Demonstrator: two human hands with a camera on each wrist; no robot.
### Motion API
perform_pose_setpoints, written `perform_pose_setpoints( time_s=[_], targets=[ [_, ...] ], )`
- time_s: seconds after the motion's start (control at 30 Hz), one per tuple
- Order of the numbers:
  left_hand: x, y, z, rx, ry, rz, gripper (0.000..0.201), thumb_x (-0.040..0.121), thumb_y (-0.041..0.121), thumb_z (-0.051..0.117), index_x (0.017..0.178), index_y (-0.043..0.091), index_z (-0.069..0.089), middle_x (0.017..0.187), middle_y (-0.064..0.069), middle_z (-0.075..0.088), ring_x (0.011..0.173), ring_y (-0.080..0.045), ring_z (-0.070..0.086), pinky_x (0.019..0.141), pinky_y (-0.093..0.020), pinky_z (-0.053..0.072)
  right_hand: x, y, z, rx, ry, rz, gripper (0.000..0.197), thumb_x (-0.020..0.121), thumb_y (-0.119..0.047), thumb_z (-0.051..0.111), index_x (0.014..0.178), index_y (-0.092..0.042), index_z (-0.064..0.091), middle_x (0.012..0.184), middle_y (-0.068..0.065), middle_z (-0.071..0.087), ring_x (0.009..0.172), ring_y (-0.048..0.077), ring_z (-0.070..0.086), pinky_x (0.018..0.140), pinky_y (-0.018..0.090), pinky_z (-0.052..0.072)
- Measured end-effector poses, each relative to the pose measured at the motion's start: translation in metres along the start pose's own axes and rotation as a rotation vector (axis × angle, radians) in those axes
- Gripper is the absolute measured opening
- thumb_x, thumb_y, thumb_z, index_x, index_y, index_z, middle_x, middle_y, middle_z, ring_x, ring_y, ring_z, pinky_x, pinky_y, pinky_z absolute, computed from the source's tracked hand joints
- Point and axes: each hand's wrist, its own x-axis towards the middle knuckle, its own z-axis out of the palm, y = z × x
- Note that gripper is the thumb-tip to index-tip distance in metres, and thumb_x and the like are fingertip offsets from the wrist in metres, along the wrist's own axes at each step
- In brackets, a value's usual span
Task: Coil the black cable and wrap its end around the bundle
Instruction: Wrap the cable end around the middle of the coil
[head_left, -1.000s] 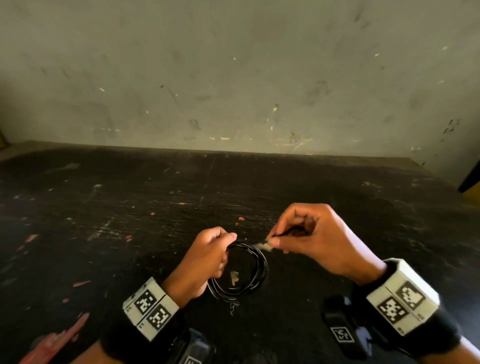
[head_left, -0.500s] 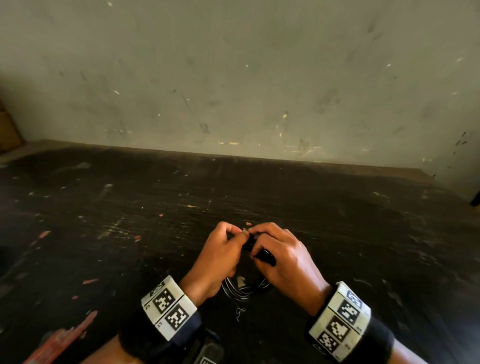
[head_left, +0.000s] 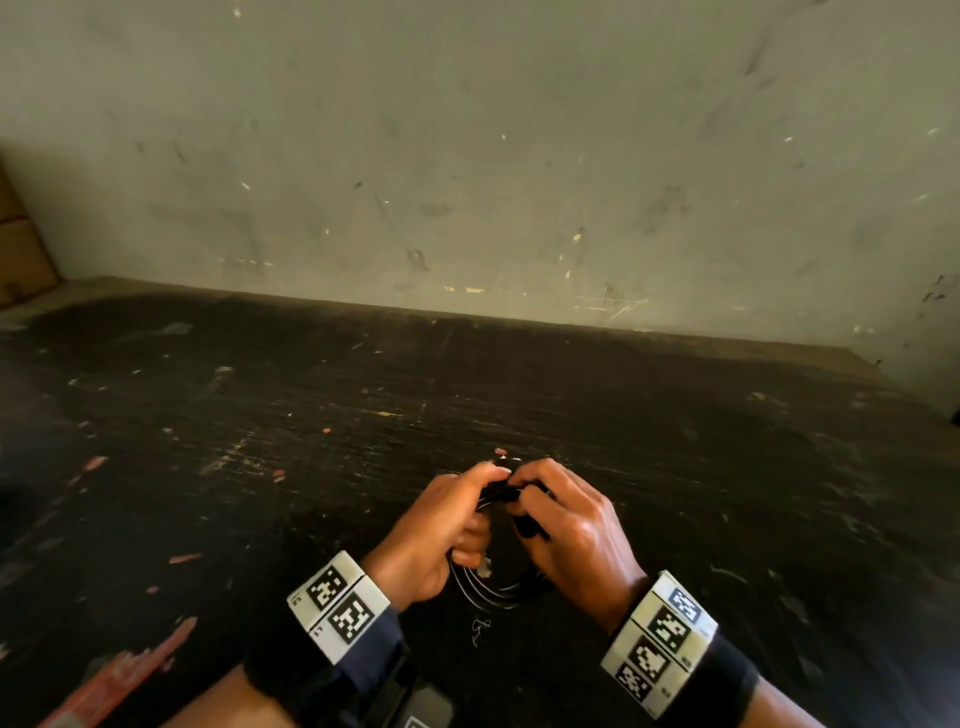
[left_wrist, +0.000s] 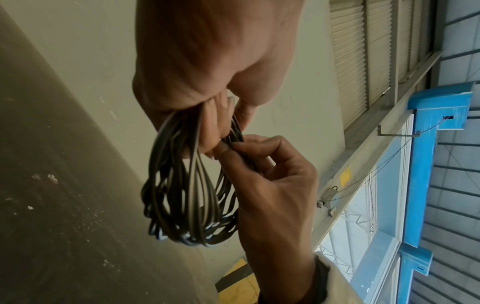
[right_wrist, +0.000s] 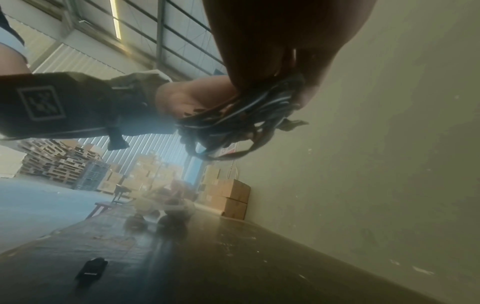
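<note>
A coil of thin black cable (head_left: 493, 592) hangs between both hands just above the dark table (head_left: 675, 467). My left hand (head_left: 441, 525) grips one side of the coil, fingers curled round the strands. My right hand (head_left: 566, 530) meets it at the top and pinches the cable there. In the left wrist view the loops of the black cable (left_wrist: 187, 195) dangle below my left hand (left_wrist: 207, 72), with my right hand (left_wrist: 262, 174) pinching strands beside it. The right wrist view shows the cable bundle (right_wrist: 233, 121) with a small metal plug tip (right_wrist: 293, 124) poking out.
The scuffed dark table runs back to a pale wall (head_left: 467, 156). A small black object (right_wrist: 91, 269) lies on the table in the right wrist view. Cardboard boxes (right_wrist: 228, 197) and stacked pallets (right_wrist: 57, 162) stand beyond the table's left end.
My right hand, which held the cable end out to the right a second ago, has come in against the left hand at the top of the coil. The coil hangs narrower.
</note>
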Motion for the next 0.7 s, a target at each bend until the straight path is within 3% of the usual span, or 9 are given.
perform_pose_setpoints(
  time_s=[0.07, 0.23, 0.37, 0.53, 0.7],
  targets=[
    [0.001, -0.001, -0.001, -0.008, -0.035, 0.032, 0.02, 0.092, 0.031, 0.052, 0.083, 0.014, 0.058, 0.047, 0.008, 0.032, 0.038, -0.005, 0.027, 0.04, -0.02, 0.019, 0.0, 0.002, -0.001, -0.004, -0.017, 0.018, 0.008, 0.081, -0.011, 0.059, 0.087, -0.015, 0.06, 0.103, 0.006, 0.064, 0.089, 0.014, 0.063, 0.073, 0.026, 0.056],
    [0.0, -0.005, 0.0, -0.102, -0.015, 0.084, 0.012, 0.094, 0.025, 0.052, 0.093, 0.013, 0.052, 0.054, 0.005, 0.03, 0.042, -0.005, 0.027, 0.041, -0.019, 0.019, -0.001, 0.011, -0.007, 0.037, -0.052, 0.065, 0.019, 0.08, -0.013, 0.067, 0.098, -0.02, 0.068, 0.113, -0.001, 0.064, 0.103, 0.007, 0.058, 0.089, 0.018, 0.047],
    [0.001, -0.006, 0.0, -0.126, -0.008, 0.085, 0.011, 0.092, 0.023, 0.055, 0.088, 0.015, 0.05, 0.053, 0.005, 0.031, 0.041, -0.005, 0.028, 0.041, -0.019, 0.022, -0.004, 0.017, -0.013, 0.017, -0.05, 0.058, 0.021, 0.078, -0.013, 0.072, 0.097, -0.019, 0.069, 0.111, 0.0, 0.065, 0.101, 0.009, 0.06, 0.088, 0.02, 0.047],
    [0.003, -0.008, 0.004, -0.149, -0.018, 0.071, 0.012, 0.092, 0.022, 0.056, 0.087, 0.014, 0.049, 0.052, 0.005, 0.033, 0.04, -0.005, 0.029, 0.043, -0.02, 0.021, -0.005, 0.018, -0.014, -0.01, -0.052, 0.029, 0.016, 0.082, -0.017, 0.065, 0.097, -0.018, 0.068, 0.111, 0.001, 0.063, 0.102, 0.009, 0.058, 0.088, 0.022, 0.048],
    [0.006, -0.009, 0.004, -0.11, -0.009, 0.058, 0.013, 0.092, 0.022, 0.057, 0.091, 0.011, 0.05, 0.05, 0.005, 0.033, 0.038, -0.005, 0.03, 0.041, -0.02, 0.022, 0.0, 0.021, -0.022, -0.008, -0.116, 0.004, 0.018, 0.084, -0.018, 0.063, 0.101, -0.02, 0.069, 0.101, -0.004, 0.061, 0.096, 0.007, 0.053, 0.084, 0.015, 0.037]
  ],
)
